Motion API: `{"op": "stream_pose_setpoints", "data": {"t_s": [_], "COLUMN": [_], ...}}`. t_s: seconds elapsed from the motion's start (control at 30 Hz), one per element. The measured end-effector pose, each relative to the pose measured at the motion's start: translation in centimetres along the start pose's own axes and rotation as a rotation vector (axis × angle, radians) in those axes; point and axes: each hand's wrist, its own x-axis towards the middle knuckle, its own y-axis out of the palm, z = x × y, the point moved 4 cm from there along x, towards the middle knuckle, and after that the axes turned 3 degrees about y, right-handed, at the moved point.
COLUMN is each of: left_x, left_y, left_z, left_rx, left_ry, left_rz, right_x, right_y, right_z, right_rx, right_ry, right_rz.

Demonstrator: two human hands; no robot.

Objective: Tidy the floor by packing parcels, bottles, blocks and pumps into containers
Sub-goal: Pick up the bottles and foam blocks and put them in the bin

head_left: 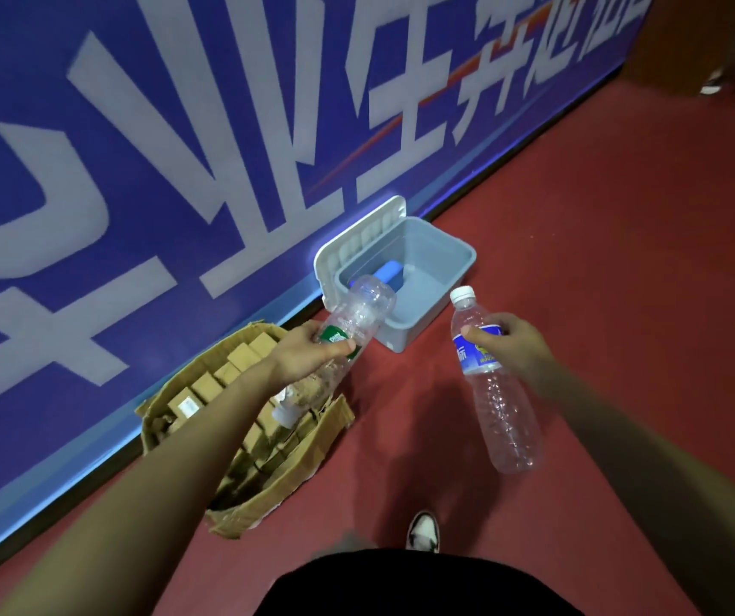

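A pale grey-blue plastic bin stands on the red floor against the foot of a blue wall banner with large white characters. Its white ribbed lid is swung up and leans back on the banner. Inside, at the far left end, lies a bright blue rounded object; what it is cannot be told. The rest of the bin's bottom shows bare.

Just left of the bin and nearer the camera sits a torn brown cardboard box, its flaps splayed and ragged. It is packed with rows of small brown cardboard parcels, one of them with a white label on top.

The left hand has its fingers wrapped round the middle of a clear plastic bottle with a green label. This bottle is tilted, its base over the near left edge of the bin and its neck pointing down and back over the cardboard box.

The right hand has thumb and fingers closed round a clear plastic bottle with a blue label and white cap, held in the air to the right of the bin, cap towards the bin and base towards the person.

A white and dark shoe stands on the floor below the hands.
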Motion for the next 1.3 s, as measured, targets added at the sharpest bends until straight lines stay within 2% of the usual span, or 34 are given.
{"op": "stream_pose_setpoints", "data": {"t_s": [0.23,0.4,0.57,0.73,0.8,1.03,1.13,1.3], "left_x": [9.7,18.1,29.0,36.9,39.6,47.5,50.7,57.0], "left_y": [2.0,1.2,1.1,2.2,2.7,3.2,4.0,6.3], "left_z": [-3.8,-5.2,-6.7,-7.0,-6.8,-5.0,-3.6,-0.5], "left_rx": [-0.053,-0.107,-0.183,-0.519,-0.558,-0.583,-0.525,-0.6], "left_ry": [-0.063,-0.147,-0.218,-0.492,-0.566,-0.713,-0.74,-0.851], "left_rz": [-0.021,-0.003,0.023,0.051,0.084,-0.106,-0.168,-0.277], "right_x": [10.3,19.4,30.0,40.7,44.5,55.7,60.7,67.9], "right_y": [-4.6,-4.9,-4.9,-4.2,-3.4,0.3,2.9,7.5], "right_z": [2.1,3.3,3.9,4.1,4.5,6.0,4.8,1.9], "right_rx": [-0.002,-0.039,-0.031,-0.014,-0.035,-0.107,-0.134,-0.239], "right_ry": [0.022,0.024,0.109,0.269,0.297,0.277,0.324,0.384], "right_rz": [0.014,0.011,0.004,-0.014,0.0,0.09,0.134,0.268]}}
